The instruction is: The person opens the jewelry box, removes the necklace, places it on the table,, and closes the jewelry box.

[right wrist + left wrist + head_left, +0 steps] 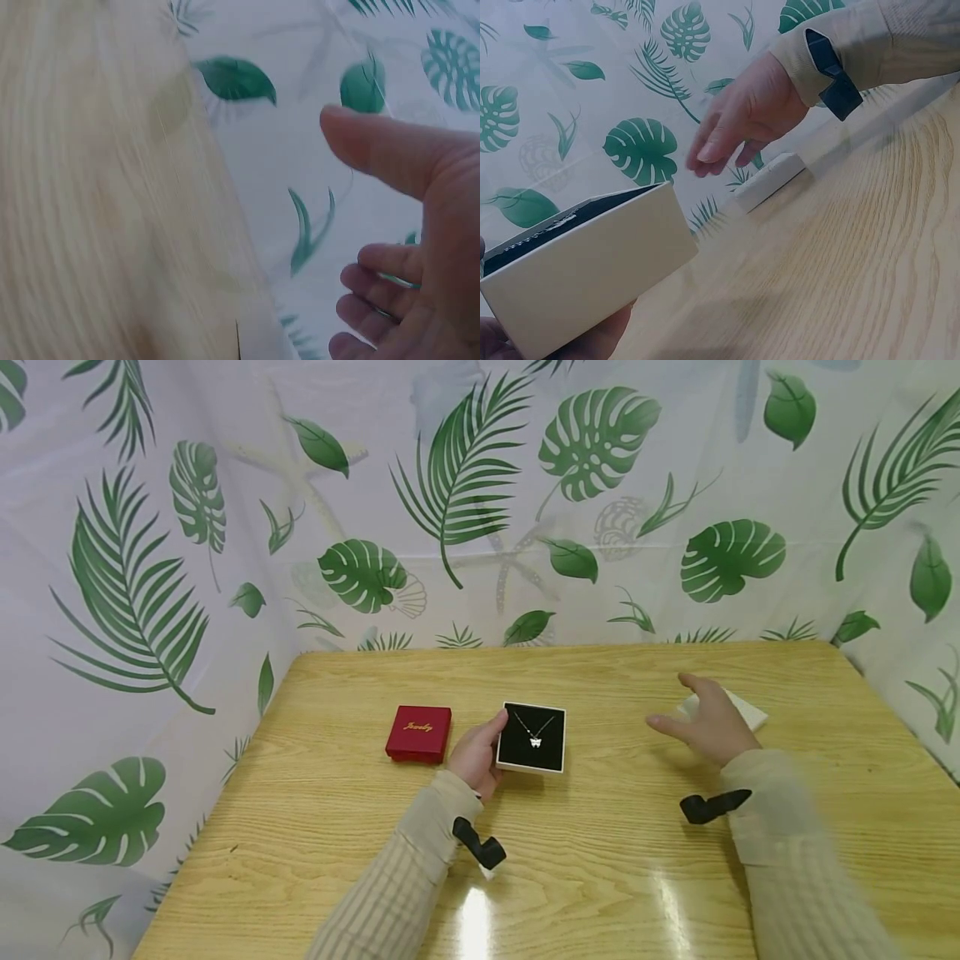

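Note:
My left hand grips a small white jewelry box by its left side, thumb at the rim and fingers beneath. Black padding fills the box, and a silver necklace with a butterfly pendant lies on it. In the left wrist view the box is tilted and held above the table. Off to the right, my right hand is in the air with thumb and fingers spread, holding nothing. Behind it a flat white square piece lies on the table, partly hidden by the hand.
A red box lid with gold "Jewelry" lettering rests on the table left of my left hand. The wooden table meets a leaf-printed white cloth at its back and left edges.

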### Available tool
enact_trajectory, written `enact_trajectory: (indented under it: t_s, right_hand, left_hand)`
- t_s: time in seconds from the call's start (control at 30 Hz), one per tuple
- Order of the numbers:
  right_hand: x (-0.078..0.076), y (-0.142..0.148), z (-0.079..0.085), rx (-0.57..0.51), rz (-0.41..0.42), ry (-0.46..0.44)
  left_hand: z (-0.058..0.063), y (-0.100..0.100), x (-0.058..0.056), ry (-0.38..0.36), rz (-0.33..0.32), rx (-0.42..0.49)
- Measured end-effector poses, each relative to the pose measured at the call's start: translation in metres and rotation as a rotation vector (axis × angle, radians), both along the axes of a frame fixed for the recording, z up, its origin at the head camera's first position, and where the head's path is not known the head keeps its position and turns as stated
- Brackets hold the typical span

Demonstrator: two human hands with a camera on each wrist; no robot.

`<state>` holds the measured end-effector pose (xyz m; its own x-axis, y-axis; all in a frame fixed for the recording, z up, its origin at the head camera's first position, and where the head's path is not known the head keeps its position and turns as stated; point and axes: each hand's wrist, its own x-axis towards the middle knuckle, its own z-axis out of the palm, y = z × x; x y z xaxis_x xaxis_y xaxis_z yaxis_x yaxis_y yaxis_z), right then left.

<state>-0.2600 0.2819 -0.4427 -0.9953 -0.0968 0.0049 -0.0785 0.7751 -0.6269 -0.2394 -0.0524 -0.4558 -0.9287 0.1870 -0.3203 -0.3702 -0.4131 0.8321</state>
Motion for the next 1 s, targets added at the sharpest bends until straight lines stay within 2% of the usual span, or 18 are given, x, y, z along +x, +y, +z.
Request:
enact_trajectory:
  t_s: [0.17, 0.37, 0.7, 0.83, 1.0]
  right_hand:
    - [0.003, -0.031, 0.002, -0.039, 0.125, 0.022]
    - [0.007, -0.063, 0.001, -0.064, 0.236, 0.063]
    - [0.019, -0.102, -0.001, -0.135, 0.415, 0.119]
    - [0.021, -0.11, -0.003, -0.15, 0.453, 0.134]
    - [0.023, -0.115, -0.005, -0.158, 0.456, 0.143]
  left_hand:
    - [0.0, 0.0, -0.001, -0.004, 0.001, -0.003]
    - [0.0, 0.001, -0.001, -0.001, 0.002, -0.001]
    - [-0.001, 0.002, -0.001, 0.016, -0.006, -0.005]
    - [-0.001, 0.004, -0.001, 0.024, -0.007, -0.008]
    - [-0.001, 0.006, 0.0, 0.03, -0.005, 0.004]
